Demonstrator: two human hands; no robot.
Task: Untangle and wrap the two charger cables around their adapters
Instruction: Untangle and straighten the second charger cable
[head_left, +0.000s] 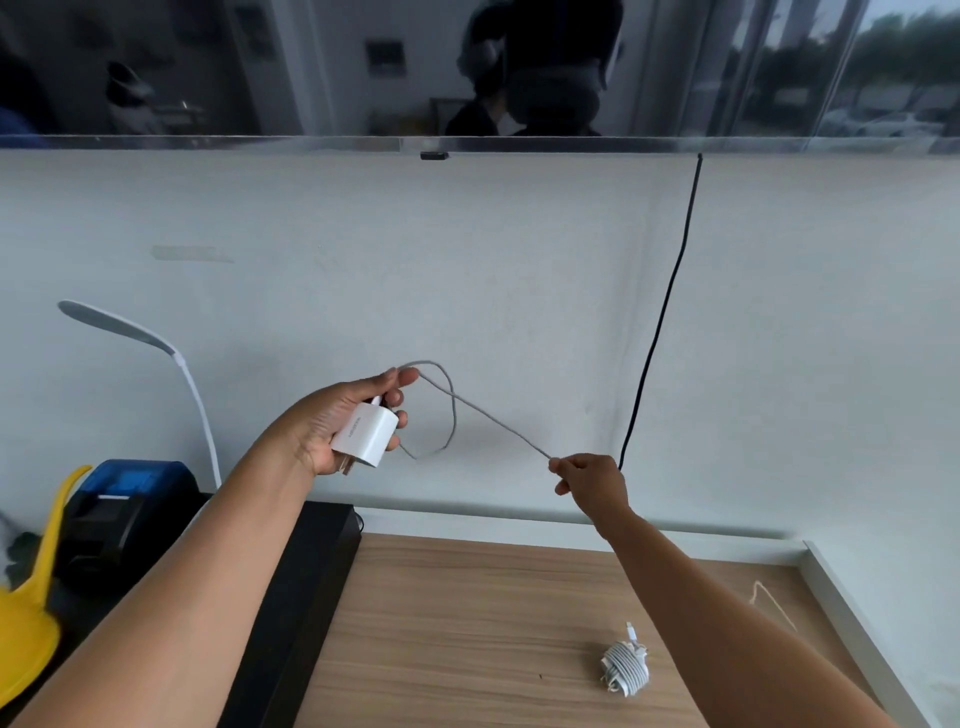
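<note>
- Head view, far left: yellow plastic piece (26, 623), blue-and-black device (130, 499) and white gooseneck lamp (119, 325), all apart from the work.
- Left of centre: left hand (343, 421) raised before the wall, grip curled round the white adapter (366, 434), prongs pointing down. Thumb and forefinger also pinching the grey cable (493, 418), a slack loop hanging just right of the adapter.
- Centre: cable drawn taut, sloping down to the right, no knot visible.
- Right of centre: right hand (592, 483), grip narrowed to a fingertip pinch on the cable's far end; plug not visible.
- Lower right: second charger (626, 667), cable already coiled round it, lying on the wooden table (467, 623). Task judged about half done.
- Right: black cord (670, 291) down the wall, not involved.
- Step in hand, as judged: winding the taut cable onto the held adapter. Best done with light tension from the right, slack loop taken up first, turns laid side by side clear of the prongs, end tucked under the last turn.
</note>
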